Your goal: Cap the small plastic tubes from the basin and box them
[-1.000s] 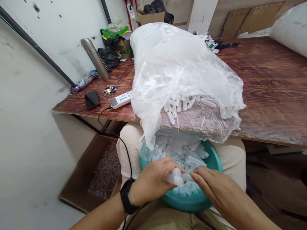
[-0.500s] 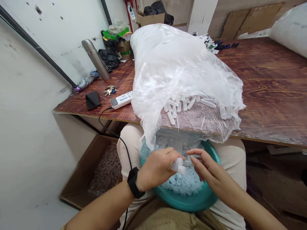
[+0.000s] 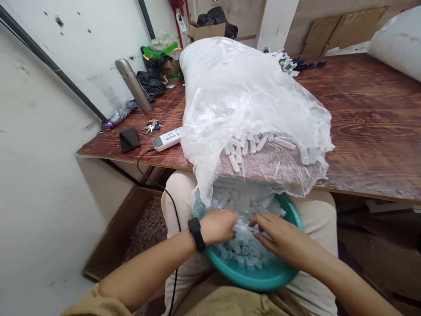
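Observation:
A teal basin (image 3: 251, 283) rests between the knees, holding many translucent plastic tubes (image 3: 243, 199) at the back and small round-ended plastic pieces (image 3: 245, 251) nearer the front. My left hand (image 3: 219, 225), with a black watch on the wrist, is closed low over the basin's contents. Its fingertips are turned away and blend with pale plastic, so what it grips is hidden. Across from it, my right hand (image 3: 278, 239) hovers over the same pile with curved fingers and the thumb apart, and nothing shows between them.
A large white plastic bag (image 3: 230, 83) lies on the wooden table (image 3: 362, 131), spilling tubes (image 3: 245, 147) at its mouth. Left of it are a power bank (image 3: 167, 139) with a hanging cable, keys, a black wallet-like object and a flask (image 3: 133, 85). A cardboard box (image 3: 108, 239) stands below.
My left hand has lowered and turned over the basin; the capped tubes seen in it before are no longer clearly visible. My right hand has dropped slightly toward the pile.

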The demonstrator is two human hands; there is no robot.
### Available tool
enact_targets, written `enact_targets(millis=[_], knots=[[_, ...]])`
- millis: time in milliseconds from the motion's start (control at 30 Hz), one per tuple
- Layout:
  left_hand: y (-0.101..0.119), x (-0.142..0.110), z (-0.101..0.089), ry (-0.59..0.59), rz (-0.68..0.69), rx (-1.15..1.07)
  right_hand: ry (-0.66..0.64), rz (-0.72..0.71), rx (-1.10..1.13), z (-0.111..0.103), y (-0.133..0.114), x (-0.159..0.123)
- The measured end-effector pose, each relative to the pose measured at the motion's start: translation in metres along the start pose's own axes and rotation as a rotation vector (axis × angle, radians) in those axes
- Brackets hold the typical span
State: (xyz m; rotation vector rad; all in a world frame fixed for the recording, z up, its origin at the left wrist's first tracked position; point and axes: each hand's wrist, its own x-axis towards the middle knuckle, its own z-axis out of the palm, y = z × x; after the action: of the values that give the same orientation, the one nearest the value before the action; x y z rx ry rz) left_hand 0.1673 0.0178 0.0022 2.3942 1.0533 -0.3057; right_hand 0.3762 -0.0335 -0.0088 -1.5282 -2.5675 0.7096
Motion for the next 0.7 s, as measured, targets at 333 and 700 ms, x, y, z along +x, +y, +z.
enact_targets(millis=[333, 700], knots=[[0.007, 0.002, 0.003, -0.034, -0.015, 0.004, -0.039, -0.106, -0.204, 0.023, -0.003, 0.008], [0.007, -0.024, -0.010, 0.048, -0.100, -1.330, -0.034, -0.075, -0.152, 0.022, 0.003, 0.002]])
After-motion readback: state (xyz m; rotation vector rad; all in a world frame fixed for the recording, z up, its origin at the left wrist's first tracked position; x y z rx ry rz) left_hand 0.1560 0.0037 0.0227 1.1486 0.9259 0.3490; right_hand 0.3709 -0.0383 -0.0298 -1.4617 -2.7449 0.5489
